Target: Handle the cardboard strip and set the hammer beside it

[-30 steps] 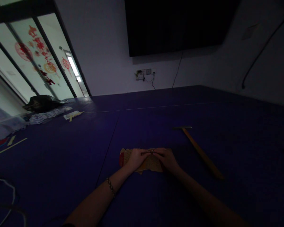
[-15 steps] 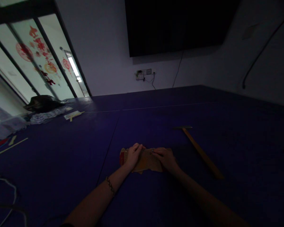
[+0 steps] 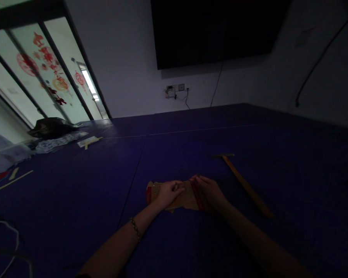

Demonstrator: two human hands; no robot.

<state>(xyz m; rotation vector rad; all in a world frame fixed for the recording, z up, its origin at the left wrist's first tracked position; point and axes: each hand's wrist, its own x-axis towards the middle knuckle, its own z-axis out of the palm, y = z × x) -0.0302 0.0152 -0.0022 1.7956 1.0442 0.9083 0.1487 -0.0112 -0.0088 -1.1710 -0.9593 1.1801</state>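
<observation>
A flat tan piece with dark speckles and red bands (image 3: 188, 200), its material hard to tell in the dim light, lies on the blue surface. My left hand (image 3: 168, 193) rests over its left half, fingers curled and thumb close to the fingertips; anything between them is too small to make out. Above the right end is my right hand (image 3: 208, 188), thumb and fingers pinched together at the tips. Whatever that pinch holds is unclear. To the right lies a hammer (image 3: 246, 185) with a long wooden handle, its head pointing away, untouched by either hand.
The blue surface (image 3: 84, 200) has seams running across it. Thin pale strips (image 3: 14, 180), a white packet (image 3: 88, 141) and a black bag (image 3: 50, 127) lie at the left. A white cable (image 3: 17, 235) curls at the near left. Beyond is a wall with a dark screen (image 3: 220, 31).
My right hand has shifted right and lifted slightly, uncovering a red band on the tan piece. My left hand has moved a little right, with its fingers more curled. The hammer stays put.
</observation>
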